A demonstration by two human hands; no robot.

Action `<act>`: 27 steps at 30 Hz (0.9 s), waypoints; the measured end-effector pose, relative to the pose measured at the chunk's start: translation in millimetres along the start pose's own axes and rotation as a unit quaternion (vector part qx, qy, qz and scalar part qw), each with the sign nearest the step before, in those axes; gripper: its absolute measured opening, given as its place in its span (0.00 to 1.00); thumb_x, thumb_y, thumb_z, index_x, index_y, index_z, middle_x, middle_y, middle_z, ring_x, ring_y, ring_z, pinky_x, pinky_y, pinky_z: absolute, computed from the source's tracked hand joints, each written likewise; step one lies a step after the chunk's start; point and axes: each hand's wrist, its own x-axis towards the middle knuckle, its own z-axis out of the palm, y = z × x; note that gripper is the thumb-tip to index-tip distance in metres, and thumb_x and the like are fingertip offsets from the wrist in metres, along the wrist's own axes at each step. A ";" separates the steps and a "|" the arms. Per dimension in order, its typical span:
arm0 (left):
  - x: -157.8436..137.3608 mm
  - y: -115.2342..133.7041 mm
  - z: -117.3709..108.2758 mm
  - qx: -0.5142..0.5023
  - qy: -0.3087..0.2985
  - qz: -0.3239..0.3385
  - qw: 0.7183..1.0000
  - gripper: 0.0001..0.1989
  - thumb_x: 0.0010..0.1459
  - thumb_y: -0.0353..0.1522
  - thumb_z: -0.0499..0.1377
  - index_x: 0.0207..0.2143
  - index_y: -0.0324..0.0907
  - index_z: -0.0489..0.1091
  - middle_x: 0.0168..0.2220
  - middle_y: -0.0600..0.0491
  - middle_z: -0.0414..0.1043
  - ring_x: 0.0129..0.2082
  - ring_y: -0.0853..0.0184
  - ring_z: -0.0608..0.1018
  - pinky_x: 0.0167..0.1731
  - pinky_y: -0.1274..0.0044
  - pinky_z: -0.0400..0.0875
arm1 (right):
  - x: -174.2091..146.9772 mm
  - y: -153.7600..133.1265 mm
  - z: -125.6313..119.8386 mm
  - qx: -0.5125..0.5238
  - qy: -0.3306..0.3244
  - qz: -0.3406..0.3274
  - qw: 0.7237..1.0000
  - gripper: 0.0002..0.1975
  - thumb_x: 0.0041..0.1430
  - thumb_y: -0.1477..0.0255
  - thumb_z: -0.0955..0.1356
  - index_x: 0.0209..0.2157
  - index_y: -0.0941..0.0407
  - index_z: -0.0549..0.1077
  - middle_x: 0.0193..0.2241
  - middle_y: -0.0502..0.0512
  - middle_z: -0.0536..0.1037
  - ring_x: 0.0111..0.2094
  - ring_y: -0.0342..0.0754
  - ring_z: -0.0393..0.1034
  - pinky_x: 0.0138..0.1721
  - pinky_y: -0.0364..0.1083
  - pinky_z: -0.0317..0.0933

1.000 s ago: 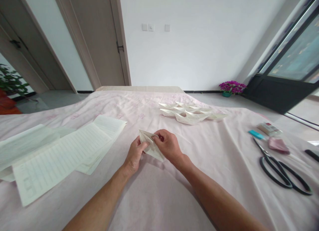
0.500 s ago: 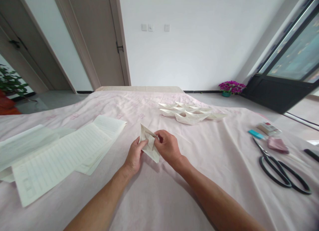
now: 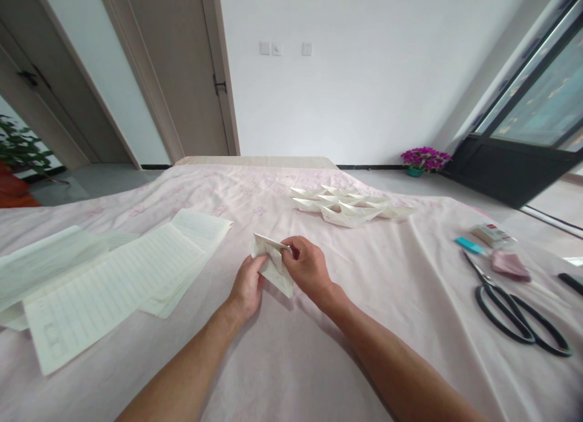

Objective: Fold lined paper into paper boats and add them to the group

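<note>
A small folded piece of off-white paper (image 3: 279, 275) is held between both hands, over the middle of the cloth. My left hand (image 3: 247, 285) grips its left side, thumb on the near face and the other fingers behind. My right hand (image 3: 308, 263) pinches its upper right edge, with the fingertips partly hidden by the paper and the curled hand. Beyond the hands, several folded paper boats (image 3: 350, 209) stand grouped together. To the left lie loose lined paper sheets (image 3: 113, 282), overlapping one another.
A pink patterned cloth (image 3: 273, 373) covers the table. On the right lie black-handled scissors (image 3: 505, 313), a light-blue block (image 3: 469, 246), a small wrapped pack (image 3: 494, 235), a pink piece (image 3: 510, 265) and a dark object (image 3: 570, 283) at the edge.
The folded paper's upper left corner has tilted down and leftward, so its top edge lies flatter. Both hands keep their hold and have barely shifted.
</note>
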 end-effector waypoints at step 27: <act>5.9 3.2 13.2 -0.212 0.012 -0.153 0.965 0.08 0.42 0.34 0.61 0.27 0.39 0.72 0.24 0.53 0.76 0.33 0.60 0.79 0.33 0.74 0.71 | -7.1 -0.8 7.3 0.087 -0.051 -0.020 0.995 0.16 0.52 0.78 0.63 0.41 0.56 0.76 0.26 0.48 0.72 0.27 0.42 0.65 0.31 0.41 0.57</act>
